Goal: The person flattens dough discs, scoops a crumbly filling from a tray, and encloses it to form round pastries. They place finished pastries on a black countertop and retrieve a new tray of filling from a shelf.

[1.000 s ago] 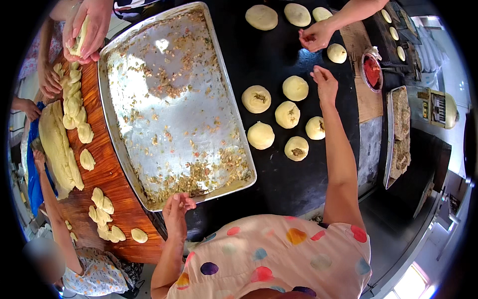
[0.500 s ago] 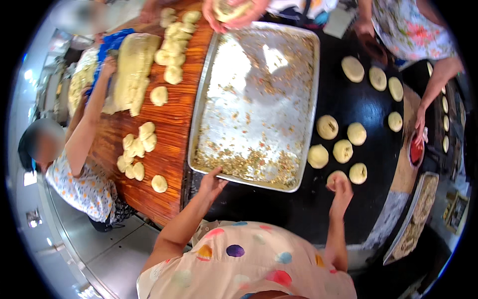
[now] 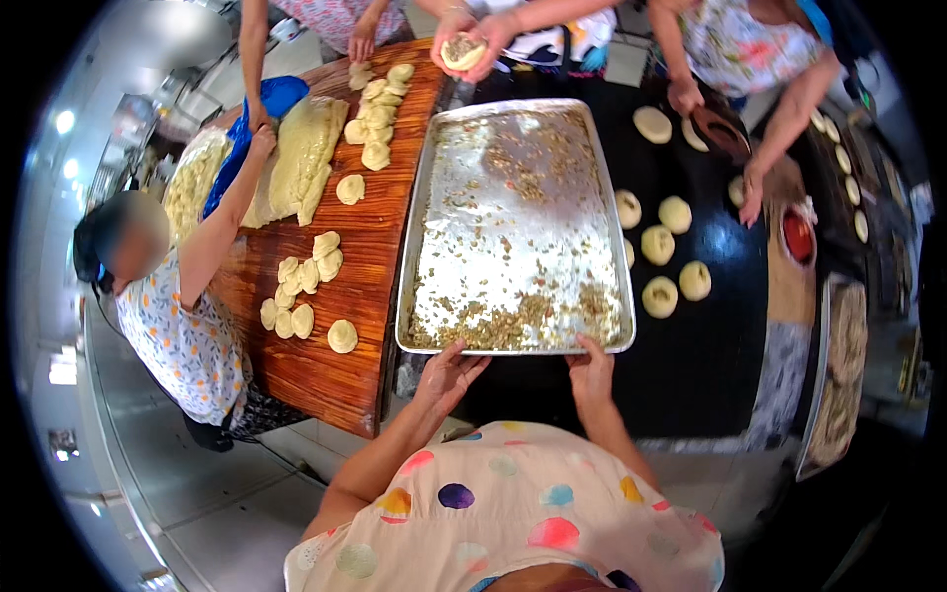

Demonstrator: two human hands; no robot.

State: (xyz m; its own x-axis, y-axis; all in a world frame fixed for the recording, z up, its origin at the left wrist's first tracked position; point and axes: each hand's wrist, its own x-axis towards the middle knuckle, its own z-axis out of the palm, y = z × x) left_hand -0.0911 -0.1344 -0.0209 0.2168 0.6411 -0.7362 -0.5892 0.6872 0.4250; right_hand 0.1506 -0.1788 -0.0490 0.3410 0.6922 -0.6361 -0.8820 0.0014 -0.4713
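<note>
My left hand [image 3: 449, 372] grips the near edge of a large metal tray [image 3: 406, 266], left of centre, with its fingers at the rim. My right hand [image 3: 590, 370] holds the same edge near the right corner. The tray lies slightly askew, scattered with chopped greenish filling that is thickest along the near side. Right of it on the black surface [image 3: 710, 375] are several round filled dough buns [image 3: 659, 245], some with filling showing at the top.
Co-workers surround me. One's hands [image 3: 483, 44] cup a filled bun; others work at dough sheets [image 3: 296, 158] beside a blue plastic sheet. Dough rounds [image 3: 342, 335] lie on the wooden table [image 3: 365, 385]. A red bowl [image 3: 797, 237] and long tray [image 3: 824, 395] are at right.
My right hand has left the buns and moved left onto the tray's edge. The view has shifted, showing more co-workers, and a co-worker's hand at right has moved.
</note>
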